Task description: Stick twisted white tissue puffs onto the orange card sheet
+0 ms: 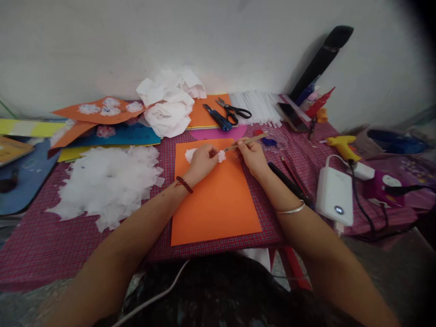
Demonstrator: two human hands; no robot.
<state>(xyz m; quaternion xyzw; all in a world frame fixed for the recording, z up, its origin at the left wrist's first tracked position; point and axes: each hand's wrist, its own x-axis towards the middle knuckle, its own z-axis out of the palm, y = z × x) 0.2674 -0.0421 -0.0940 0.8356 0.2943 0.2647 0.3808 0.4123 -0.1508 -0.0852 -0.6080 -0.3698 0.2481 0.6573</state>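
An orange sheet of paper (218, 200) lies in front of me. My left hand (203, 160) is over its upper part, thumb and fingers pinched at the edge of a small white crinkled tissue paper tuft (221, 156). Another white tuft (190, 155) rests on the sheet, partly behind that hand. My right hand (251, 154), by the sheet's upper right edge, grips a thin light-brown paintbrush (254, 139). Its dark tip points left and meets the tuft, as far as I can see. A clear palette (277, 141) with red and blue paint is just beyond my right hand.
Cut white tissue squares (109, 186) are heaped at left. Behind are crumpled white paper (170, 104), scissors (235, 111), a blue stapler (218, 118) and a phone (292, 117). At right sit a yellow glue gun (343, 146) and a white power bank (335, 195) with cables.
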